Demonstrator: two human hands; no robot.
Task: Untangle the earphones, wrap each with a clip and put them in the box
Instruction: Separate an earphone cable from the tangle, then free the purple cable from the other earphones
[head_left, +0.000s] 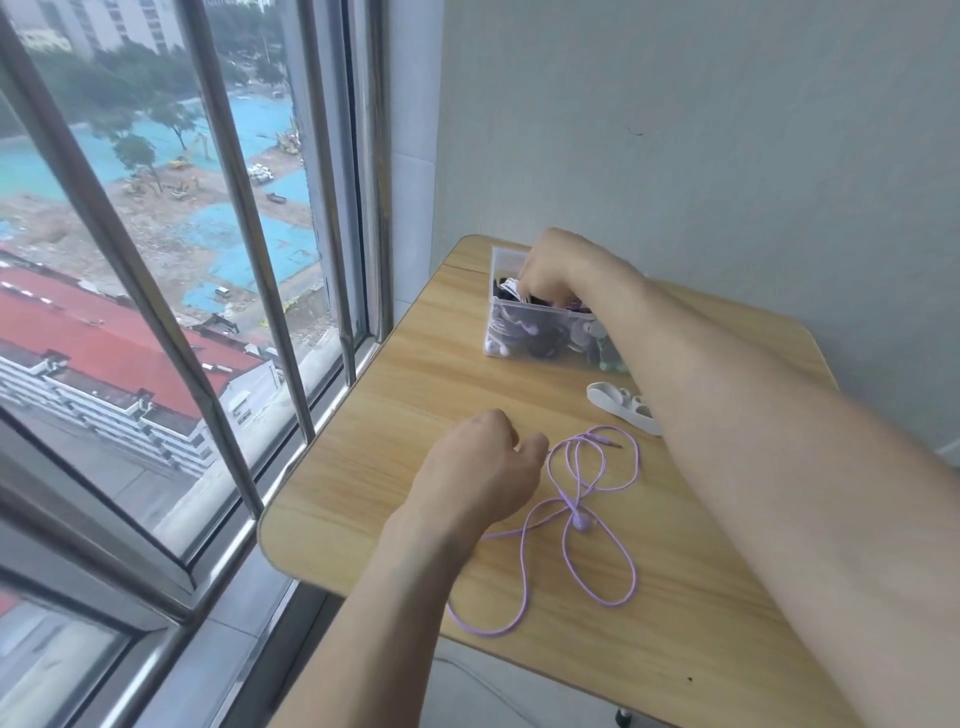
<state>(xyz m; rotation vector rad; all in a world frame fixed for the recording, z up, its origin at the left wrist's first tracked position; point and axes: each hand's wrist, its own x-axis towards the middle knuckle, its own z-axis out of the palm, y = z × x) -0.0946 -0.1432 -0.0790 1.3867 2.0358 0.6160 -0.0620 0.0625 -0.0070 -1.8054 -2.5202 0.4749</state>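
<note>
Purple earphones (576, 512), lying loose on the wooden bench (415, 395) in several open loops; the plug end points away from me toward the right, the earbud sits near the middle of the tangle, and the longest loop trails toward the near edge. My left hand (483, 473) rests knuckles-up just beside the loops on their left, fingers curled under; the cord runs up to the thumb side, but whether it is pinched there cannot be told. My right hand (558, 270) reaches across and down into the clear plastic box (501, 332) at the far side of the bench, fingers curled among the dark and pale bundles inside; what it holds, if anything, is hidden. A white clip (618, 402) lies between box and cord, partly under my right forearm. By my judgement the left hand is nearer the cord, and the right nearer the clip.
</note>
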